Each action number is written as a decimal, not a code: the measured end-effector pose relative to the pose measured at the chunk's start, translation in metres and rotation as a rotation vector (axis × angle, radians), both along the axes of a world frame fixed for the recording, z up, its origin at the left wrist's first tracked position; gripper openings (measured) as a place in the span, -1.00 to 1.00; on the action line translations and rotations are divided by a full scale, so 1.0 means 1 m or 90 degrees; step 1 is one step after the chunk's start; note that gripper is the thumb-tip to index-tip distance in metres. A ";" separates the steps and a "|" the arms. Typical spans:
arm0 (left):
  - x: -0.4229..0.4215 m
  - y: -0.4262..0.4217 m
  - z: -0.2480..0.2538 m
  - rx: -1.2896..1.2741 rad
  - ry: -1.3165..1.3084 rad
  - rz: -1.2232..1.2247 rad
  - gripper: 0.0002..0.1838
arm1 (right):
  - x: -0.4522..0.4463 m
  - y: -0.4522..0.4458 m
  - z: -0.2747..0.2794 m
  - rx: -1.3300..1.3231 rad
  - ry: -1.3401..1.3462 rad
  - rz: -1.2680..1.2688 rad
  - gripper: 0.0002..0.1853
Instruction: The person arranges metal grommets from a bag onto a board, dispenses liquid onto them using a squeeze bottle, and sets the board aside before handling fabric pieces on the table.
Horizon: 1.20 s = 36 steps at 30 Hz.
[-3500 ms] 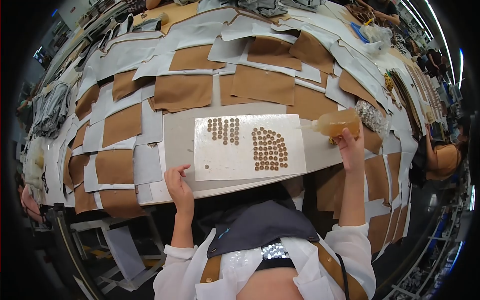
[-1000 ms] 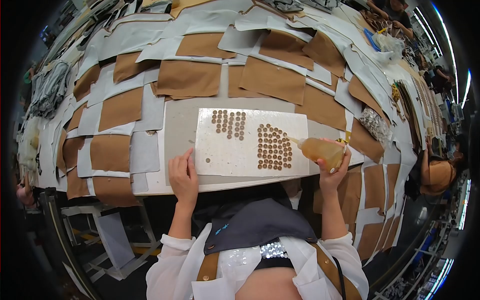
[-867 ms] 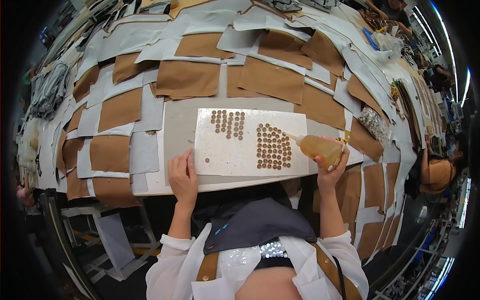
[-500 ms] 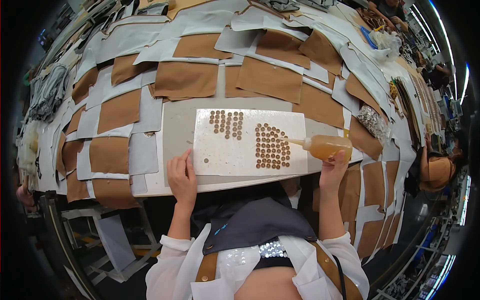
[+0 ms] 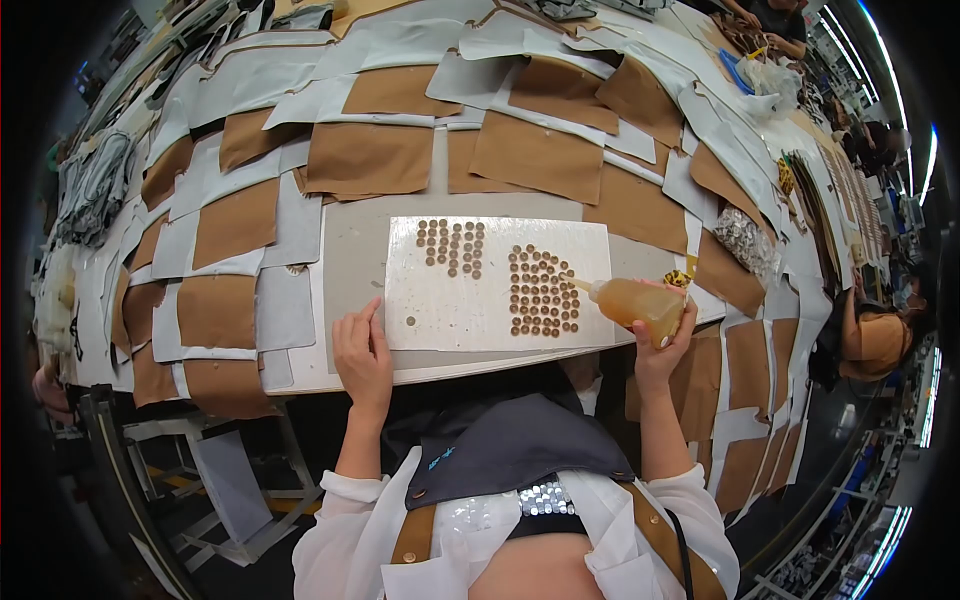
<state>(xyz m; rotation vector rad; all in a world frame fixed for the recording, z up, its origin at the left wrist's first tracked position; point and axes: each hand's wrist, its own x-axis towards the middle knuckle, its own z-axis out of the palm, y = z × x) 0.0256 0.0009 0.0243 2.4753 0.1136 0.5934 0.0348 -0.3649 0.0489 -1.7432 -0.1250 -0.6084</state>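
Observation:
A squeeze bottle [image 5: 640, 308] of amber liquid is in my right hand [image 5: 663, 350], its fingers wrapped around the base. The bottle lies tilted, its thin nozzle pointing left at the right edge of a block of small round brown metal-looking buttons [image 5: 543, 292]. Whether the tip touches a button I cannot tell. These sit in rows on a white board [image 5: 450, 315]. A second group of buttons [image 5: 450, 247] is at the board's upper left, and a single button [image 5: 411, 321] lies near its lower left. My left hand [image 5: 361, 350] rests by the board's left edge, fingers extended, holding nothing.
Brown panels [image 5: 535, 158] and pale grey-white panels [image 5: 290, 225] overlap around the board. A clear bag of small pieces [image 5: 745, 242] lies to the right, near a yellow-and-dark patterned item [image 5: 678, 278]. Another person [image 5: 875, 335] is at the far right.
The bottle has tilted, its base swinging down toward me and the nozzle shifting slightly left. My right hand turned with it. The patterned item behind it now shows. My left hand stayed put.

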 end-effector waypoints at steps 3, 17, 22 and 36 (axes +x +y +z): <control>0.000 0.001 -0.001 0.007 -0.008 -0.001 -0.73 | 0.001 0.000 -0.002 -0.038 -0.015 0.001 -0.29; 0.000 0.000 0.000 0.004 0.004 0.003 -0.74 | -0.002 0.001 -0.002 -0.119 -0.046 -0.020 -0.29; 0.000 -0.001 0.000 0.012 -0.012 -0.001 -0.74 | -0.006 -0.001 -0.004 -0.088 -0.041 -0.013 -0.28; 0.001 -0.001 0.002 0.008 -0.012 -0.005 -0.74 | -0.010 -0.014 -0.002 0.332 0.074 -0.137 -0.47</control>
